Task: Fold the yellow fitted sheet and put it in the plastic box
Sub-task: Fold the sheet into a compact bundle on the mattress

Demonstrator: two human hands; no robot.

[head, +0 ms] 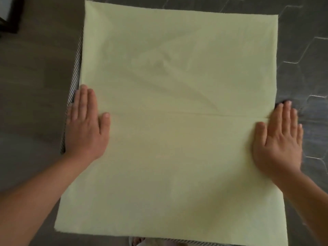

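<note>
Hexagon-tiled floor (301,59) is framing the yellow fitted sheet (177,77); left hand (85,125) and right hand (278,139), grips opened flat, are pressing opposite ends of its crosswise crease (186,114).

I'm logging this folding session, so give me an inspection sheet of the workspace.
Surface: striped cloth showing at the left and near edges of the yellow fitted sheet.
Job's things: yellow fitted sheet lying flat as a rectangle, one crease across; plastic box not in view.
Clutter: nothing seen.
Grippers: left hand and right hand flat, pressing the sheet's side edges.
Cables: nothing seen.
Surroundings: wood floor left, dark hexagon tiles right, dark frame top left.
</note>
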